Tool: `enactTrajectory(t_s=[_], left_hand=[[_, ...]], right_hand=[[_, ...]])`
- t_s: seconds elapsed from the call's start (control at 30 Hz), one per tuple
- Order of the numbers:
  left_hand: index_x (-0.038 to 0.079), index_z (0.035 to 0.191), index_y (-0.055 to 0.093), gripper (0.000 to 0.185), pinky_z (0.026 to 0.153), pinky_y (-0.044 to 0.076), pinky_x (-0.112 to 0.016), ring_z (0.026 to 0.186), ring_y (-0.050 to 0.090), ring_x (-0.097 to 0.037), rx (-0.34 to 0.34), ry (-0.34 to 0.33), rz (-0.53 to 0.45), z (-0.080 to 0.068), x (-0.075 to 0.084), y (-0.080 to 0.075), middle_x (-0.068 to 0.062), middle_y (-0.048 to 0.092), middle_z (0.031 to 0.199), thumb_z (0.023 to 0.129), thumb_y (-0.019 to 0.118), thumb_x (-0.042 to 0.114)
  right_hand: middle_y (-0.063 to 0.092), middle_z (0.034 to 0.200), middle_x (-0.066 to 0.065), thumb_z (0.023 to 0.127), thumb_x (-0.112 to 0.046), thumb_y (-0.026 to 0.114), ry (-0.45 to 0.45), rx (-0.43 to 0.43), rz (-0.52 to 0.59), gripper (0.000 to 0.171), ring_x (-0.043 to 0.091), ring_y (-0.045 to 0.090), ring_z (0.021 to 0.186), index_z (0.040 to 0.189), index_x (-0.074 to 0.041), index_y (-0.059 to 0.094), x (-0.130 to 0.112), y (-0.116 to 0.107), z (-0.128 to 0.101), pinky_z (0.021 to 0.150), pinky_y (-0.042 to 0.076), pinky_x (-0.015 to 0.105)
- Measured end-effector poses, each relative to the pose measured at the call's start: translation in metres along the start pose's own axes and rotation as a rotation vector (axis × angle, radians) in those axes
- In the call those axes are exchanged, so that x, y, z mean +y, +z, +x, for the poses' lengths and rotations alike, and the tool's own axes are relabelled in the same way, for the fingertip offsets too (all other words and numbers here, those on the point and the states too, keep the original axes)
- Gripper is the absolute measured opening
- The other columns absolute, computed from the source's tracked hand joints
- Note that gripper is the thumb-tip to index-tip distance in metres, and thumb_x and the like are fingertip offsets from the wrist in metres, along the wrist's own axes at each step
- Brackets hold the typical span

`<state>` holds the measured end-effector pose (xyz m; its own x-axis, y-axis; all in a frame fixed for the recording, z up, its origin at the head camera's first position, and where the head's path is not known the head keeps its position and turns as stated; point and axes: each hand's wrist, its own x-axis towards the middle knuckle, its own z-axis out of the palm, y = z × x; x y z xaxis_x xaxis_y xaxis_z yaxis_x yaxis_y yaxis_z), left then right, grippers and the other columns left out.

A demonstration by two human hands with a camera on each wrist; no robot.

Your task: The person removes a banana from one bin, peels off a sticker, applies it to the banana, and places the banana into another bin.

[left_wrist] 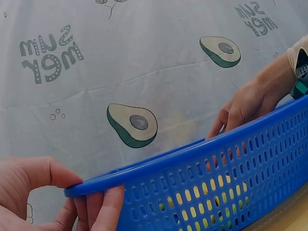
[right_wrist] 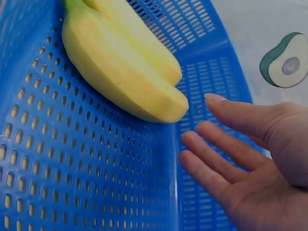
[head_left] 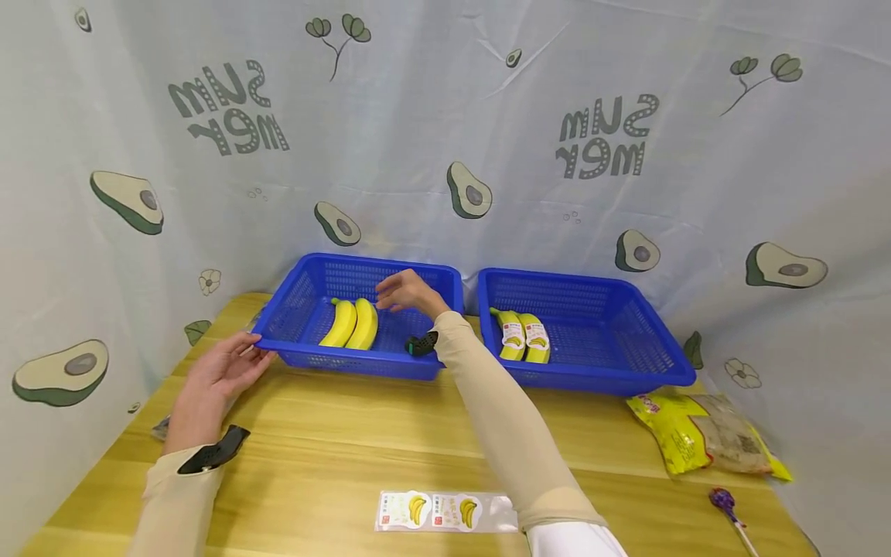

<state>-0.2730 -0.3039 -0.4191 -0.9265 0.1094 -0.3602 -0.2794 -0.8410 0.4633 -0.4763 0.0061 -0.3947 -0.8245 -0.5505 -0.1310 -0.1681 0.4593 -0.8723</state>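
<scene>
Two plain yellow bananas (head_left: pixel 363 326) lie side by side in the left blue plastic basket (head_left: pixel 362 362). My left hand (head_left: pixel 221 371) grips this basket's front left corner, and in the left wrist view the thumb (left_wrist: pixel 53 173) is on top of the rim with fingers curled underneath. Reaching over the same basket, my right hand (head_left: pixel 411 294) is just right of the bananas and holds nothing. Its fingers (right_wrist: pixel 211 159) are loosely spread near the tip of one banana (right_wrist: pixel 125 72) in the right wrist view, with a gap between them.
A second blue basket (head_left: pixel 592 379) stands to the right, holding two bananas (head_left: pixel 512 350) with labels. On the wooden table are a strip of banana stickers (head_left: pixel 418 510), a yellow snack bag (head_left: pixel 682 441) and a lollipop (head_left: pixel 724 501). A printed curtain (head_left: pixel 404 139) hangs behind.
</scene>
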Motion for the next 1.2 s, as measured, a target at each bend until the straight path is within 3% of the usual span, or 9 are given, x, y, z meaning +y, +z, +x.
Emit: enactTrajectory(t_s=[0.27, 0.47, 0.67, 0.93, 1.07, 1.2], left_hand=[[0.001, 0.099, 0.061, 0.011, 0.089, 0.064, -0.04, 0.093, 0.07, -0.022, -0.022, 0.014, 0.016, 0.003, -0.005, 0.001, -0.011, 0.066, 0.101, 0.104, 0.057, -0.009], [0.002, 0.099, 0.064, 0.013, 0.088, 0.064, -0.041, 0.091, 0.07, -0.022, -0.022, 0.038, 0.032, -0.002, -0.005, -0.001, -0.011, 0.068, 0.1, 0.104, 0.057, -0.009], [0.002, 0.102, 0.064, 0.013, 0.091, 0.064, -0.041, 0.095, 0.071, -0.023, -0.038, 0.038, 0.027, -0.004, -0.004, -0.002, -0.012, 0.069, 0.103, 0.105, 0.057, -0.009], [0.002, 0.103, 0.065, 0.014, 0.089, 0.065, -0.041, 0.096, 0.072, -0.023, -0.029, 0.047, 0.03, -0.001, -0.003, -0.002, -0.013, 0.07, 0.103, 0.106, 0.056, -0.008], [0.002, 0.101, 0.068, 0.015, 0.087, 0.065, -0.042, 0.095, 0.073, -0.024, -0.023, 0.052, 0.034, -0.001, -0.003, -0.001, -0.014, 0.072, 0.102, 0.105, 0.058, -0.008], [0.002, 0.104, 0.066, 0.015, 0.087, 0.065, -0.042, 0.096, 0.073, -0.024, -0.027, 0.057, 0.032, 0.0, -0.004, -0.001, -0.014, 0.073, 0.103, 0.105, 0.058, -0.01]], right_hand=[[0.067, 0.143, 0.024, 0.098, 0.002, 0.077, 0.044, -0.013, 0.0, 0.049, 0.036, 0.069, 0.126, 0.144, 0.009, 0.062, -0.004, 0.005, -0.006, 0.108, 0.057, 0.046], [0.074, 0.125, 0.024, 0.096, 0.005, 0.077, 0.109, -0.095, 0.026, 0.049, 0.03, 0.077, 0.108, 0.141, 0.014, 0.061, -0.007, 0.01, -0.004, 0.096, 0.063, 0.04], [0.074, 0.124, 0.028, 0.098, 0.006, 0.075, 0.185, -0.161, 0.043, 0.048, 0.038, 0.074, 0.116, 0.142, 0.015, 0.059, -0.014, 0.014, -0.001, 0.102, 0.06, 0.046], [0.076, 0.106, 0.022, 0.095, -0.002, 0.082, 0.274, -0.112, 0.072, 0.025, 0.04, 0.074, 0.115, 0.115, 0.012, 0.073, -0.025, 0.024, 0.006, 0.096, 0.063, 0.047], [0.076, 0.11, 0.025, 0.097, -0.011, 0.082, 0.29, -0.113, 0.022, 0.022, 0.039, 0.073, 0.115, 0.107, 0.007, 0.074, -0.03, 0.03, 0.006, 0.096, 0.063, 0.047], [0.073, 0.12, 0.029, 0.098, -0.013, 0.082, 0.312, -0.125, 0.03, 0.025, 0.04, 0.072, 0.118, 0.108, 0.006, 0.068, -0.032, 0.034, 0.007, 0.095, 0.063, 0.047]])
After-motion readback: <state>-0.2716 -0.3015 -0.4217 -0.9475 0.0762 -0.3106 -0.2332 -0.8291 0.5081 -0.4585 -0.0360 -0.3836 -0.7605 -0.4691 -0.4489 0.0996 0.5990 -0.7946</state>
